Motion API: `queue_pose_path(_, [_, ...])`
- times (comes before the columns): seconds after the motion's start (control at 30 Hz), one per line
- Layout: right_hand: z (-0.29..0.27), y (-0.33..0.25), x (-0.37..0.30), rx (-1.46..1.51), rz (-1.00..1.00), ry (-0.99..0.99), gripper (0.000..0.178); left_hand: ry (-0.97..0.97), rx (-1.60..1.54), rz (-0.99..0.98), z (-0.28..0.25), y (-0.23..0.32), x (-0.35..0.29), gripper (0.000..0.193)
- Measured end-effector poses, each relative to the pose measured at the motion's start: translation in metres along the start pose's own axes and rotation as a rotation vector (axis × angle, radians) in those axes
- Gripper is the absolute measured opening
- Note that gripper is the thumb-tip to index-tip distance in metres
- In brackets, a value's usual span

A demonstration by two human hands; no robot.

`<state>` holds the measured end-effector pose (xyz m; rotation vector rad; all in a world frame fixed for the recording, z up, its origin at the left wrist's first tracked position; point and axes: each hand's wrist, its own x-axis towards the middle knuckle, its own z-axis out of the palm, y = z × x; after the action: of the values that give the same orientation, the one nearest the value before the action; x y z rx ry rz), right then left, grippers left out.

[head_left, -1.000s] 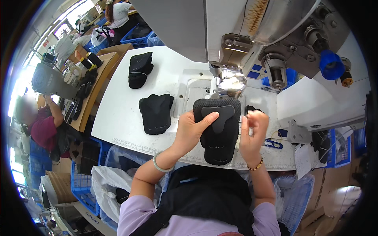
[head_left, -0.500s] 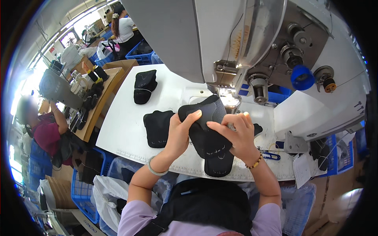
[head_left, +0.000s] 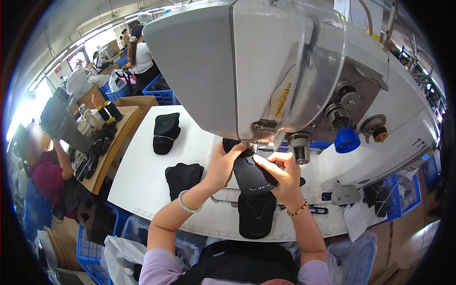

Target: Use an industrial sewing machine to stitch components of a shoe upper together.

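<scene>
Under the sewing machine's head [head_left: 194, 71], my left hand [head_left: 221, 167] and my right hand [head_left: 285, 180] grip a black fabric piece [head_left: 252, 176] from both sides. Its dark grey textured face is turned up, with a small pale patch near my right fingertips and white marks along the near edge. Another black fabric piece [head_left: 256, 216] lies flat just below it at the table's front. Left of my left wrist rests a further black piece [head_left: 184, 178]. A tied bundle of black pieces [head_left: 166, 133] sits farther back. The machine's needle area is partly hidden.
Blue thread snips [head_left: 317, 209] and a paper sheet [head_left: 356, 222] lie right of my right wrist on the white table [head_left: 135, 183]. Blue baskets [head_left: 97, 249] stand below both sides. At the left, a person in dark red [head_left: 47, 173] sits at another machine.
The held fabric piece has been turned so its textured face shows, and both hands carried it closer under the machine head. The view has tilted upward, showing more of the machine.
</scene>
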<state>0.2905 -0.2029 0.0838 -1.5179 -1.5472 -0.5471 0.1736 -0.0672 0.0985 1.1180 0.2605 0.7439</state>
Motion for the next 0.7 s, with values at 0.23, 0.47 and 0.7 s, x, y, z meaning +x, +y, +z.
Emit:
queue_pose_path(0.23, [-0.005, -0.005, 0.010, -0.081, -0.062, 0.002, 0.043, 0.003, -0.082, -0.023, 0.000, 0.000, 0.001, 0.016])
queue_pose_path(0.47, [-0.001, 0.003, -0.003, 0.068, 0.111, -0.067, 0.043, -0.108, 0.286, -0.066, -0.004, 0.016, -0.003, 0.015])
queue_pose_path(0.7, [-0.005, 0.001, 0.003, -0.099, -0.062, -0.021, 0.038, -0.162, 0.133, -0.140, -0.012, 0.011, 0.005, 0.012])
